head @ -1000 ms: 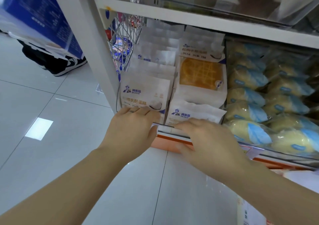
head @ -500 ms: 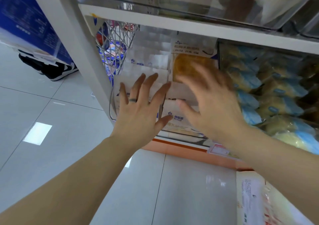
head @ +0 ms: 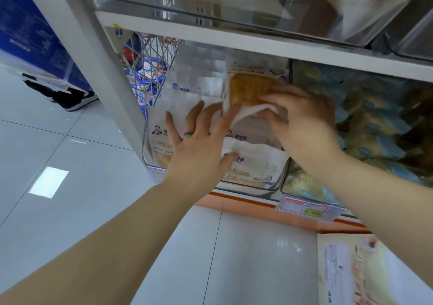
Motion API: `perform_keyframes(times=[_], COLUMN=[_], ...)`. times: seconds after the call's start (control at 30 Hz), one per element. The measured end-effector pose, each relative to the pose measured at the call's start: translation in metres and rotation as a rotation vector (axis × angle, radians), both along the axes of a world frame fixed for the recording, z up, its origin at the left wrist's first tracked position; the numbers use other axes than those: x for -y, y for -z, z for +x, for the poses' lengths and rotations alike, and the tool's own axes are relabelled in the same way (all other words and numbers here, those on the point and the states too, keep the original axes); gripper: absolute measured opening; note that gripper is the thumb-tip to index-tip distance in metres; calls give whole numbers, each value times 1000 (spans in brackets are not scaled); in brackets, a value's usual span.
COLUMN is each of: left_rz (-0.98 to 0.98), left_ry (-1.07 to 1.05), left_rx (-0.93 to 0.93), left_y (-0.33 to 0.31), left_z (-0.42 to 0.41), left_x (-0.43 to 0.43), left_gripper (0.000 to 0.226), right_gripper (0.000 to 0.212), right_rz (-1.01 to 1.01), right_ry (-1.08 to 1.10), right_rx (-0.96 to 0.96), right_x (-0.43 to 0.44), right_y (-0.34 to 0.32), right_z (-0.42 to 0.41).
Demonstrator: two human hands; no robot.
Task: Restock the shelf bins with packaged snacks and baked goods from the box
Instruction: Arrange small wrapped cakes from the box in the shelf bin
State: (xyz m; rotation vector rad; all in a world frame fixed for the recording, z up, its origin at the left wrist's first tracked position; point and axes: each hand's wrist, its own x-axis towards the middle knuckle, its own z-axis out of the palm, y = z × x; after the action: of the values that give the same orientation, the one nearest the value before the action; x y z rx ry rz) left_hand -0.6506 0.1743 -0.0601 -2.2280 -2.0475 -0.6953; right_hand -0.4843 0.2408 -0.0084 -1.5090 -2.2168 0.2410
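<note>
A clear shelf bin (head: 269, 187) holds several white cake packets (head: 255, 161) standing in rows. My left hand (head: 199, 145), wearing a ring, lies with spread straight fingers flat against the front packets on the left side. My right hand (head: 302, 122) reaches in from the right. Its fingers and thumb pinch the white lower flap of a packet with a golden cake (head: 246, 89) showing through its window. The restock box (head: 351, 269) sits on the floor at the lower right, with its contents blurred.
A neighbouring bin (head: 375, 122) on the right is full of yellow buns in blue-marked wrappers. A wire basket (head: 150, 70) hangs behind the white shelf post (head: 105, 70). A price tag (head: 304, 208) juts from the shelf edge. Another person's shoe (head: 68, 96) stands on the floor at left.
Both hands rose from the bin's front rim into the bin. The left now presses flat on the front packets. The right hand closed on the golden cake packet.
</note>
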Motion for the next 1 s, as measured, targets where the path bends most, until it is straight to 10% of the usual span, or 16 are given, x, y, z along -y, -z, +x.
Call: perform_keyframes(times=[0.13,0.47,0.67,1.0], left_rz=[40,2,16,-70], left_ry=[-54,-137,-5,58], left_rx=[23,-108,-266,-489], left_y=[4,13,12,22], left_z=[1,-5,-15,2], left_x=[5,0,9,26], left_gripper=[105,89,114,88], right_gripper=[23,86,95,84], right_rz=[5,191,160,156], right_ry=[24,-100,-93,-45], right_rx=[-147,385,506,487], right_x=[38,73,61,69], right_y=[-1,47,47,29], right_z=[5,-5,-6,21])
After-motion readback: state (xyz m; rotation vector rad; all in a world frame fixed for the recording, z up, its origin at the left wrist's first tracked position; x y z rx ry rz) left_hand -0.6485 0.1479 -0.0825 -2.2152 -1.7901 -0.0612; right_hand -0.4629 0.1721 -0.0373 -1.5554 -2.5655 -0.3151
